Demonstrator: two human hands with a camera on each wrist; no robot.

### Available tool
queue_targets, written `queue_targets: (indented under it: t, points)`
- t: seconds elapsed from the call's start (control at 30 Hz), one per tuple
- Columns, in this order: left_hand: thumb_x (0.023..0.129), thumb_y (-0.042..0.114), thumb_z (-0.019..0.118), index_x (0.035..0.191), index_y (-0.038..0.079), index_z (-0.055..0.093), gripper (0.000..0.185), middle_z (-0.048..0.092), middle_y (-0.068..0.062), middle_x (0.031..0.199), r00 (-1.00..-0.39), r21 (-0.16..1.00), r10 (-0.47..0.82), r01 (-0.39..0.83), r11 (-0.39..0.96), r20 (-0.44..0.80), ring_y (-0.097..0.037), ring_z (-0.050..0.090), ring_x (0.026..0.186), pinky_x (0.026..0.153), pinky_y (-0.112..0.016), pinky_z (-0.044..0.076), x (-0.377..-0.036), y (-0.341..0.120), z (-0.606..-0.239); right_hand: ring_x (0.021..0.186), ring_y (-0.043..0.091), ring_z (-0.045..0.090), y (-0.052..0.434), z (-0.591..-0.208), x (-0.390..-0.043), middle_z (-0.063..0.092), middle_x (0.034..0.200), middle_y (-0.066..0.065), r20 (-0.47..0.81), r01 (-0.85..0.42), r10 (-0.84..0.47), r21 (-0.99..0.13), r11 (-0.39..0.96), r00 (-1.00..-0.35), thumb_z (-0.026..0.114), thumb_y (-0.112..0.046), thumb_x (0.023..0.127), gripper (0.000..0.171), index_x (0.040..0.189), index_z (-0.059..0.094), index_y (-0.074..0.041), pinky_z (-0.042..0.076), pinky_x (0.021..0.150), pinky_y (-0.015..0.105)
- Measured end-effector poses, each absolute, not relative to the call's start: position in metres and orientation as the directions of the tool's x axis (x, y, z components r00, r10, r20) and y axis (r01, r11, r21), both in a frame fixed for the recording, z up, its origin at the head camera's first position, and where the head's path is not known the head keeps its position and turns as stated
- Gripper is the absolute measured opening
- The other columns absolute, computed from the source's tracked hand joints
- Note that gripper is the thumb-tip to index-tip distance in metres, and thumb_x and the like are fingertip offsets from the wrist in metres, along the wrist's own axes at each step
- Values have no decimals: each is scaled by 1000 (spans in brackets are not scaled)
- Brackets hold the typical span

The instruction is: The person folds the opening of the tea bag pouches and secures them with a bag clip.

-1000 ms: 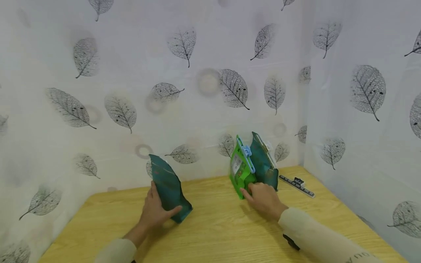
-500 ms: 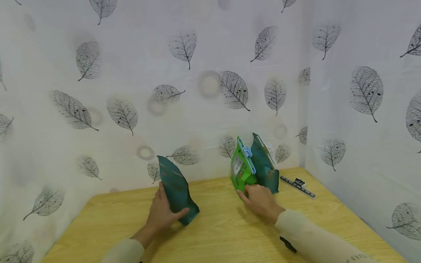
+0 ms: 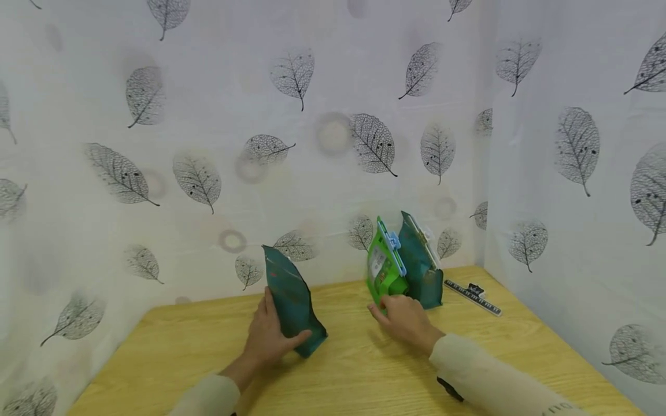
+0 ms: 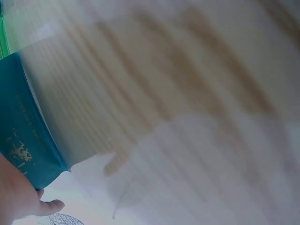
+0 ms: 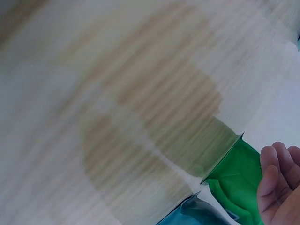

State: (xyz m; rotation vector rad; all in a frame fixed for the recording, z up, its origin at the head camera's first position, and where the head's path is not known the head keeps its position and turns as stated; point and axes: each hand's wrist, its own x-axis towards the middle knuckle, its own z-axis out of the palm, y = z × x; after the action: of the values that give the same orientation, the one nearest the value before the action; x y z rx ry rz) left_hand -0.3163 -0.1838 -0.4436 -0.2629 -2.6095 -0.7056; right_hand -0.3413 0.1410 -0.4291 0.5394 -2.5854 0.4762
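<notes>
A dark teal pouch stands tilted on the table at centre left, with no clip visible along its top edge. My left hand holds its left side, thumb low across the near side; in the left wrist view the hand lies along the pouch. My right hand is just in front of a green pouch bearing a light blue sealing clip. In the right wrist view its fingers are loosely bent beside the green pouch, pinching nothing.
Behind the green pouch stands another teal pouch with a white sealing clip. A loose black-and-white clip with a piano-key pattern lies to its right. Leaf-patterned curtains border the wooden table at back and right.
My left hand has moved the teal pouch rightward, nearer the green one. My right hand has drawn back slightly toward me and left from the green pouch.
</notes>
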Motion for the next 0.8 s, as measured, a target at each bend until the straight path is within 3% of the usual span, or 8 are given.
queue_targets:
  t: [0.3, 0.57, 0.7, 0.8]
  points:
    - [71, 68, 76, 157, -6, -1, 137, 27, -37, 153, -907, 437, 98, 290, 852, 411, -56, 39, 134, 103, -68, 39, -318, -172, -443, 66, 16, 68, 130, -430, -338, 74, 80, 2, 506, -470, -300, -250, 847, -809, 56, -46, 100, 40, 84, 72, -13, 56, 61, 36]
    - [69, 68, 78, 157, -4, 0, 139, 29, -37, 152, -899, 437, 113, 312, 844, 423, -56, 40, 132, 102, -68, 40, -316, -160, -443, 54, 5, 55, 118, -431, -336, 68, 69, -4, 509, -495, -326, -242, 834, -797, 54, -49, 100, 40, 87, 71, -15, 45, 50, 24]
    - [68, 70, 78, 157, -4, 1, 140, 32, -36, 151, -887, 424, 144, 345, 837, 439, -56, 43, 130, 99, -67, 42, -315, -154, -442, 61, 5, 58, 113, -430, -332, 67, 75, -5, 543, -593, -404, -228, 773, -736, 53, -45, 102, 35, 104, 68, -13, 47, 54, 24]
    - [67, 72, 78, 158, -3, 1, 141, 32, -36, 151, -882, 423, 167, 368, 828, 441, -55, 44, 130, 100, -67, 42, -314, -151, -442, 73, 7, 64, 110, -430, -330, 70, 89, -1, 584, -686, -488, -169, 708, -648, 53, -39, 103, 32, 116, 63, -12, 52, 61, 27]
